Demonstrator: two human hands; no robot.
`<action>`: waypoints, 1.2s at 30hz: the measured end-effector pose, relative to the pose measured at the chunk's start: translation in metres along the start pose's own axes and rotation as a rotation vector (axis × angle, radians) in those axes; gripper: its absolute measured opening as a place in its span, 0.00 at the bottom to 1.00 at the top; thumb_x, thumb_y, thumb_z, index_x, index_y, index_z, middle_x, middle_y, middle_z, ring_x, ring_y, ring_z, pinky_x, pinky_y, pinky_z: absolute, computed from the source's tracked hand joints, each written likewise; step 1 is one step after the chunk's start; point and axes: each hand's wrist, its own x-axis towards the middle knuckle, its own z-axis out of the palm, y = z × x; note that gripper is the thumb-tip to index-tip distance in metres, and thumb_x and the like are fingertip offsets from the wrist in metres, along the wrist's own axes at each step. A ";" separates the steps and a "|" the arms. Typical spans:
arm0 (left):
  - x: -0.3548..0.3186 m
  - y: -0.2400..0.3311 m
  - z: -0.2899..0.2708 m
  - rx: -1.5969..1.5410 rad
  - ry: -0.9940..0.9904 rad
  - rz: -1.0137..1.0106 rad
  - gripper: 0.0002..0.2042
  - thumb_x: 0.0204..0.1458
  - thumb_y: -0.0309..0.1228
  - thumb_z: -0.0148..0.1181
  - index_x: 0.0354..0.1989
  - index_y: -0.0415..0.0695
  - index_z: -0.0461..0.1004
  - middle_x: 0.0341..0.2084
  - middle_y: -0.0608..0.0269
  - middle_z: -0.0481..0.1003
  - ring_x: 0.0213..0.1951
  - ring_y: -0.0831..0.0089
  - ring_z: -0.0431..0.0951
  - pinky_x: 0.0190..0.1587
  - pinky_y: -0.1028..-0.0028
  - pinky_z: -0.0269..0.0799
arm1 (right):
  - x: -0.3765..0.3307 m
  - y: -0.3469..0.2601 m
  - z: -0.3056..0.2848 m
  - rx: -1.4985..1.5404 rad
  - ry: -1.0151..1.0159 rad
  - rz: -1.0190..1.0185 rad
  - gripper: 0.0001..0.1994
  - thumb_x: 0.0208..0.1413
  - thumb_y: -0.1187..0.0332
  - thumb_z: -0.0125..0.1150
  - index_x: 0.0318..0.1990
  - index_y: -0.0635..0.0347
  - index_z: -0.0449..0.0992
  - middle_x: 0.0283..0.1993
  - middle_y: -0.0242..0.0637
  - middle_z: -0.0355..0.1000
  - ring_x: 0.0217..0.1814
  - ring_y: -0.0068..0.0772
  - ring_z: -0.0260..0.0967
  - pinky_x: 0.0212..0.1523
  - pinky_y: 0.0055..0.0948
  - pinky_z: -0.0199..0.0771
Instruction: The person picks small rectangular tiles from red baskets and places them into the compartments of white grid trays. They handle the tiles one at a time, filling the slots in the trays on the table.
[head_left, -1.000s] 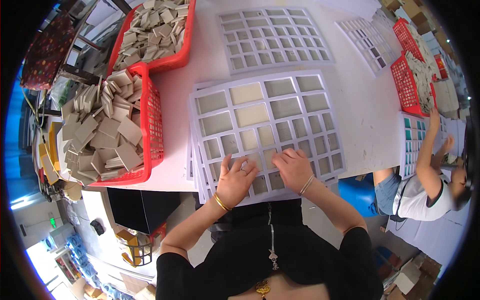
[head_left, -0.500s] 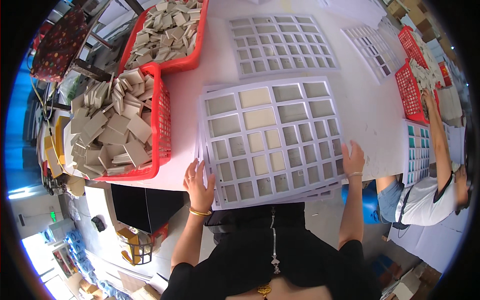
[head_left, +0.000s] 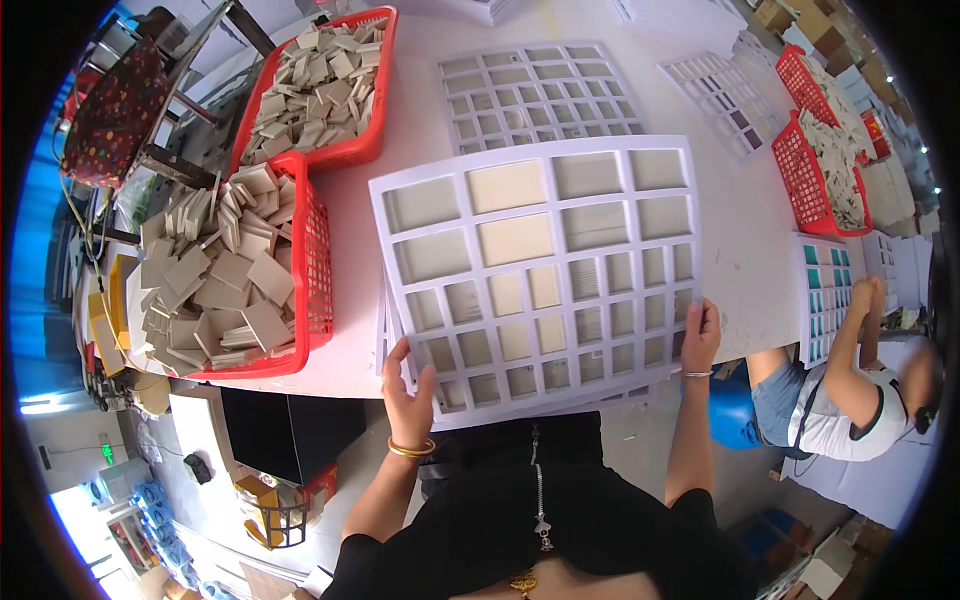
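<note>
A white display board with a grid of rectangular windows is tilted, its far edge raised off the table. Most windows are grey; several in the second column from the left and just beside it are cream. My left hand grips the near left edge, thumb on the top face and fingers at the side. At the near right edge, my right hand is closed round the board, its fingertips partly hidden. Other white boards lie under it, their edges showing at the left and at the near side.
Red baskets heaped with square cream tiles stand at the left. A similar windowed board lies farther back, with another grid board beyond right. At far right a co-worker is beside red baskets and a teal-windowed board.
The board's far edge has risen and the board now tilts toward me. My right hand has closed on its edge. The co-worker's hand has left the basket and moved over the teal-windowed board.
</note>
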 end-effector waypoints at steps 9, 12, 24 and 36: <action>0.021 0.059 0.130 -0.066 -0.454 0.407 0.32 0.44 0.28 0.65 0.60 0.38 0.62 0.50 0.47 0.71 0.51 0.56 0.72 0.52 0.66 0.66 | 0.119 0.149 -0.184 -0.285 0.255 0.101 0.23 0.63 0.53 0.48 0.50 0.68 0.73 0.49 0.43 0.74 0.51 0.30 0.67 0.54 0.28 0.64; 0.019 0.095 0.174 -0.080 -0.699 0.351 0.35 0.46 0.33 0.63 0.64 0.44 0.57 0.48 0.49 0.72 0.59 0.56 0.65 0.56 0.61 0.58 | 0.164 0.166 -0.258 -0.396 0.333 0.148 0.29 0.61 0.49 0.49 0.57 0.68 0.67 0.55 0.49 0.69 0.56 0.38 0.67 0.56 0.32 0.64; 0.033 0.081 0.077 0.012 -0.360 0.527 0.26 0.44 0.26 0.62 0.55 0.47 0.65 0.52 0.60 0.71 0.56 0.58 0.66 0.58 0.60 0.53 | 0.156 0.043 -0.089 -0.229 0.092 -0.190 0.27 0.60 0.60 0.56 0.61 0.66 0.61 0.58 0.50 0.65 0.55 0.36 0.67 0.57 0.33 0.64; 0.141 -0.015 -0.214 1.125 0.206 0.110 0.30 0.42 0.44 0.65 0.55 0.47 0.66 0.51 0.56 0.68 0.54 0.51 0.65 0.53 0.54 0.62 | 0.022 -0.278 0.222 0.106 -0.542 -1.089 0.24 0.46 0.66 0.66 0.53 0.53 0.69 0.47 0.36 0.72 0.51 0.42 0.67 0.56 0.43 0.58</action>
